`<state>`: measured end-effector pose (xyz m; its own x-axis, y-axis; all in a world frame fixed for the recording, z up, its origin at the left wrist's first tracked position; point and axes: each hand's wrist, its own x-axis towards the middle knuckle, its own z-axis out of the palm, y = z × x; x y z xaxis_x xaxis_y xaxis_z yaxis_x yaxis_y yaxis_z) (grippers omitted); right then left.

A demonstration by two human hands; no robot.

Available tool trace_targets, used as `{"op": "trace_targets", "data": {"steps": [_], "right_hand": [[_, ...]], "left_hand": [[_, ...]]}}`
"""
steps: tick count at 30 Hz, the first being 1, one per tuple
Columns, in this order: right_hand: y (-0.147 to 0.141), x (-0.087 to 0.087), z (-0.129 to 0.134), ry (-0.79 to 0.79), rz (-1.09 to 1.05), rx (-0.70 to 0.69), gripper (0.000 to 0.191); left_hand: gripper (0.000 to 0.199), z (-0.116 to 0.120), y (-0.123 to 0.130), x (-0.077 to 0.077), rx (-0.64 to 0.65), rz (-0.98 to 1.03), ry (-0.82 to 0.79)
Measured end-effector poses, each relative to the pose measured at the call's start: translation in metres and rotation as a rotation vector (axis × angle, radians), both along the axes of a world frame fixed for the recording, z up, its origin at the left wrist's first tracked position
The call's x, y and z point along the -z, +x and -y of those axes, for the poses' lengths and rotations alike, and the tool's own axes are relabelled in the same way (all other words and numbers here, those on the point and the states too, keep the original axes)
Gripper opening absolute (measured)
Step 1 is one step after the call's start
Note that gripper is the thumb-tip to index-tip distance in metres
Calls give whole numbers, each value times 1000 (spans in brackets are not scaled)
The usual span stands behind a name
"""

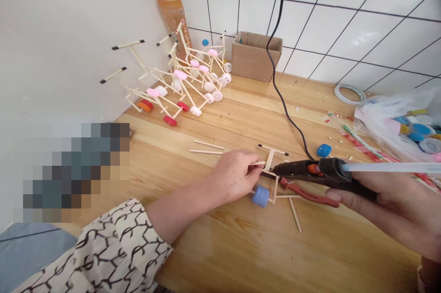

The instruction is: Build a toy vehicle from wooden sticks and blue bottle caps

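Observation:
My left hand [237,176] pinches a stick of a small wooden stick frame [270,160] on the table top [220,247]. A blue bottle cap wheel [260,196] sits at the frame's near end. My right hand [386,196] grips a black hot glue gun [310,171], its nozzle just above the frame. A clear glue stick [389,167] runs out of the gun's back. Red-handled pliers [306,193] lie under the gun. A loose blue bottle cap [324,150] rests close to the nozzle.
Several stick vehicles with bottle cap wheels [186,86] stand piled at the back corner, by an orange drink bottle [170,10] and a cardboard box [257,56]. A black cord [279,86] crosses the table. A plastic bag of caps [396,127] and a tape roll [349,93] lie right.

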<state>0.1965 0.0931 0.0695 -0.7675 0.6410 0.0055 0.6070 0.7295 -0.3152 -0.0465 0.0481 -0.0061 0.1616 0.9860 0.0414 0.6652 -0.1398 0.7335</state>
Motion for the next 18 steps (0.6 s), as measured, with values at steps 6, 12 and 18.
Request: {"op": "trace_targets", "data": {"steps": [6, 12, 18], "right_hand": [[1, 0, -1, -12, -28, -27, 38], [2, 2, -1, -25, -17, 14, 31], [2, 3, -1, -54, -2, 11, 32]], "left_hand": [[18, 0, 0, 0, 0, 0, -2], [18, -1, 0, 1, 11, 4, 4], [19, -1, -1, 1, 16, 5, 14]]}}
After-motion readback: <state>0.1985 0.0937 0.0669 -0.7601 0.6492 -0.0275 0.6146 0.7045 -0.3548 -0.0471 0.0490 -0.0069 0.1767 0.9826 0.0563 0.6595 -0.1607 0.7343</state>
